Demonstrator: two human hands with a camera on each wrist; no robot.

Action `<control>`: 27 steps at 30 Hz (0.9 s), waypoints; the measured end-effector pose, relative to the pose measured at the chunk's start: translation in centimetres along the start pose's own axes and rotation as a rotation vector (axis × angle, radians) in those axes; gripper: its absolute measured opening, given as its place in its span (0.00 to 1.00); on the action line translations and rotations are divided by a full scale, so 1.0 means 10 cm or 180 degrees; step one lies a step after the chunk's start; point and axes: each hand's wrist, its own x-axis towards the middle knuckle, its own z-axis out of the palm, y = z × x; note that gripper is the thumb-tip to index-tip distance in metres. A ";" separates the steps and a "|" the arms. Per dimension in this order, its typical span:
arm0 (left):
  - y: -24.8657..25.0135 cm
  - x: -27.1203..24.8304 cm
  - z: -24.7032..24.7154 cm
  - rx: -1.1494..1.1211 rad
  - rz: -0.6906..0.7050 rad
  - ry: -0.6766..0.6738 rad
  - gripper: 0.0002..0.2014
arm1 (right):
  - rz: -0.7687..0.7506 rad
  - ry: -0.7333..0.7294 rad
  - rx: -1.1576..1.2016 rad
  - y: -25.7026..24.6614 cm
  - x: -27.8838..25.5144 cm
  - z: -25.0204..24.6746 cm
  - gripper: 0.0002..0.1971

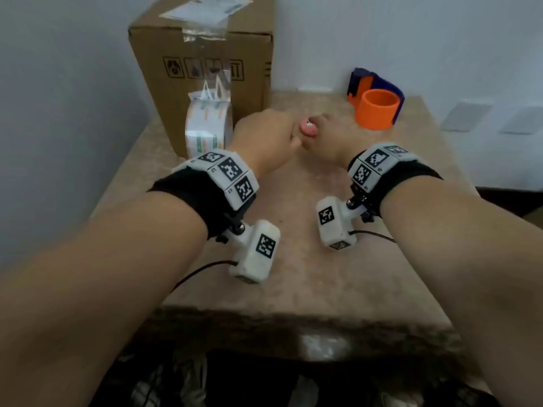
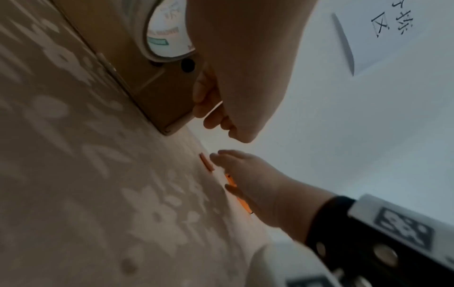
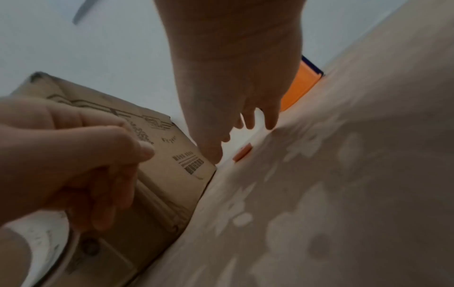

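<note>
My left hand (image 1: 266,136) hangs over the table (image 1: 293,274) with its fingers curled in (whether they pinch anything, I cannot tell). Just right of it, between my two hands, a small pink-orange piece (image 1: 308,129) lies flat on the table. My right hand (image 1: 329,139) points its loose, slightly parted fingers down right beside that piece, holding nothing. Further back, from the left: a roll of labels (image 1: 207,124) against a cardboard box (image 1: 202,54), then an orange ring (image 1: 377,108).

Pink piece (image 1: 308,129), perhaps partly hidden.
</note>
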 end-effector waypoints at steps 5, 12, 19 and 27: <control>-0.12 -0.01 0.11 -0.0003 -0.0166 -0.0202 0.10 | -0.0084 -0.0468 0.0486 -0.09 0.07 0.06 0.21; -0.07 -0.12 0.12 -0.0462 -0.0207 0.0132 0.11 | 0.0084 -0.0237 0.0647 0.05 -0.18 0.02 0.15; 0.05 -0.24 0.06 -0.0638 -0.0106 0.0595 0.10 | 0.0272 0.0210 0.1246 0.16 -0.51 0.13 0.17; -0.10 -0.46 -0.34 0.0081 0.0362 0.1503 0.10 | 0.0132 -0.0584 0.0686 -0.21 -0.49 0.05 0.24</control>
